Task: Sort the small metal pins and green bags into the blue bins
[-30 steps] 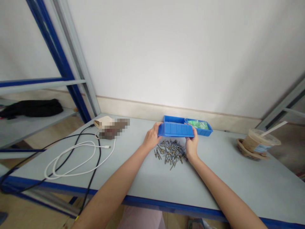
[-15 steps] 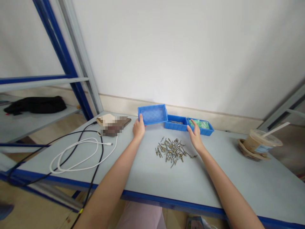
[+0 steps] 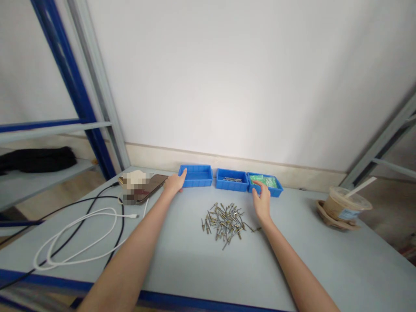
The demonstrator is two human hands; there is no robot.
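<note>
My left hand (image 3: pixel 174 182) grips the left end of a blue plastic bin (image 3: pixel 196 182), thumb on its rim; the bin sits level near the wall and nothing shows inside it. To its right, across a small gap, a second blue bin (image 3: pixel 231 186) has some thin metal pieces in it. A third blue bin (image 3: pixel 276 191) beside that one contains green-and-white packets (image 3: pixel 264 180). My right hand (image 3: pixel 261 201) is in front of this third bin, fingers apart, holding nothing. Between my arms lies a loose pile of metal pop rivets (image 3: pixel 225 223).
On the left are a phone (image 3: pixel 152 188), partly blurred out, a coiled white cable (image 3: pixel 52 251) and black cables. A plastic cup (image 3: pixel 346 203) with a straw stands in a cardboard holder at the right. The wall (image 3: pixel 227 86) bounds the table's back.
My left hand has lowered the tilted bin onto the table at the left of the other two. My right hand has drawn slightly back from the bins. The view has shifted.
</note>
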